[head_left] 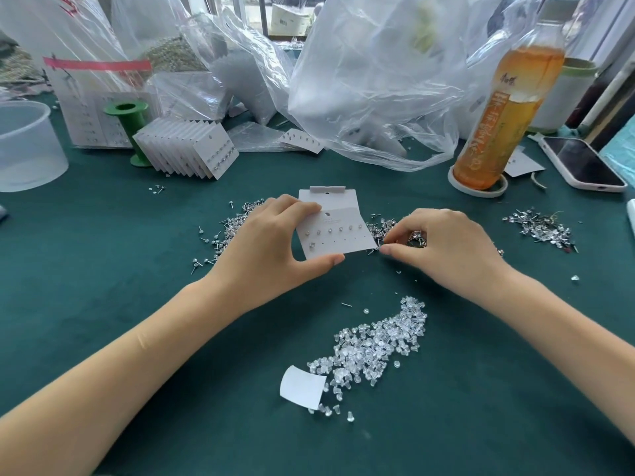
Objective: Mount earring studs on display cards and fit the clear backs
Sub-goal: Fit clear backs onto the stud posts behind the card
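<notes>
One view, head camera. Left hand pinches display card mid-table on green cloth, thumb under its near edge, fingers over the top. Top row studded; second row has one stud. Right hand, fingers curled, picks at stud pile beside the card; whether it holds one, cannot tell. Clear backs heaped nearer the front edge. Card judged thin, bendy: grip edges. Studs tiny, slippery: take by the post.

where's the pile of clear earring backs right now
In the head view, the clear backs lie on the green cloth near the person, just right of centre, beside a curled paper scrap.
</notes>
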The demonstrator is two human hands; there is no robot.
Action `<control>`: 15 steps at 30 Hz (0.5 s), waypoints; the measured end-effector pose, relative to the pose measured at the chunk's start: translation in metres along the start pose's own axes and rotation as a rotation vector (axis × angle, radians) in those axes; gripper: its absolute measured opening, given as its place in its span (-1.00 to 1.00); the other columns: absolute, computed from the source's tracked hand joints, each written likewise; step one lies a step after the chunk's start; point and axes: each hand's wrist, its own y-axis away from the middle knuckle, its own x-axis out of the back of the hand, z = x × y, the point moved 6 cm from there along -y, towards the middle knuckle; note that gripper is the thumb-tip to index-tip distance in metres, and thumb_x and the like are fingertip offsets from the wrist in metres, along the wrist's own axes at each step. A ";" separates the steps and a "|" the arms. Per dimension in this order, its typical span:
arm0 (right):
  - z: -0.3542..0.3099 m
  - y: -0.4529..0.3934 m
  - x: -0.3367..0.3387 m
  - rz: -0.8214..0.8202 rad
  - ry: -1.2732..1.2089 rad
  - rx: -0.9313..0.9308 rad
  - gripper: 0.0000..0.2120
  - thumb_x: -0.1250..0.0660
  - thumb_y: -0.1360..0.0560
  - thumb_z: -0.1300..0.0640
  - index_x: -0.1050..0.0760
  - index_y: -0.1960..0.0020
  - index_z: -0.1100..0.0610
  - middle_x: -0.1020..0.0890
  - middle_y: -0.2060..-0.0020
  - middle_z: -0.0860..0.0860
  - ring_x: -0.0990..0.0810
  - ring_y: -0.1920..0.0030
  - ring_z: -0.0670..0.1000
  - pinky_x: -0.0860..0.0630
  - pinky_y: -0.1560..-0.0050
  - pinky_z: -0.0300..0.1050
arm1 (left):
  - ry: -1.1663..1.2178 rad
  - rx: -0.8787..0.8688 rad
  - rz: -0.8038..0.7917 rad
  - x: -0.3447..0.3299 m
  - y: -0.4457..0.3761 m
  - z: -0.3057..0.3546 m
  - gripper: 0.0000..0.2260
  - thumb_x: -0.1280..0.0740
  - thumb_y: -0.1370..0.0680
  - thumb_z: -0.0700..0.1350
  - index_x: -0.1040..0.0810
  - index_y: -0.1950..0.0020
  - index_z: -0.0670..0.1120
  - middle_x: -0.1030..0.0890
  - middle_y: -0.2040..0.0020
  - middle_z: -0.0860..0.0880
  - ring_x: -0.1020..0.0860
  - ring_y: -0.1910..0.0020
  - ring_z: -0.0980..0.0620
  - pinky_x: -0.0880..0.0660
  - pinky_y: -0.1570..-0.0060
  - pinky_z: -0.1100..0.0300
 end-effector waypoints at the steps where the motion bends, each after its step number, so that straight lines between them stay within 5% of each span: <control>1: -0.001 -0.001 -0.002 0.000 0.014 -0.002 -0.89 -0.43 -0.40 -0.15 -0.62 0.16 -0.14 -0.61 0.19 -0.19 -0.51 0.11 -0.10 -0.34 0.15 -0.14 | 0.001 0.002 -0.004 0.000 0.000 0.000 -0.37 -0.44 -0.35 0.20 -0.47 -0.30 -0.12 -0.52 -0.13 -0.02 -0.44 -0.12 -0.01 -0.30 -0.18 0.22; 9: -0.005 -0.001 -0.007 -0.012 0.004 0.006 -0.96 -0.42 -0.45 -0.04 -0.62 0.17 -0.11 -0.64 0.18 -0.19 -0.50 0.14 -0.08 -0.41 0.09 -0.11 | -0.004 0.003 -0.014 -0.001 -0.001 -0.001 -0.36 -0.42 -0.34 0.23 -0.47 -0.29 -0.10 -0.52 -0.13 -0.01 -0.44 -0.12 -0.01 -0.31 -0.18 0.20; 15: -0.013 0.000 0.019 -0.062 -0.621 -0.060 -0.97 -0.52 -0.36 0.09 -0.68 0.23 0.02 -0.71 0.29 -0.10 -0.62 0.26 -0.18 -0.51 0.19 -0.37 | 0.027 -0.020 -0.028 -0.004 0.001 0.002 -0.39 -0.44 -0.34 0.21 -0.47 -0.29 -0.06 -0.52 -0.12 0.03 -0.44 -0.12 0.03 -0.29 -0.14 0.26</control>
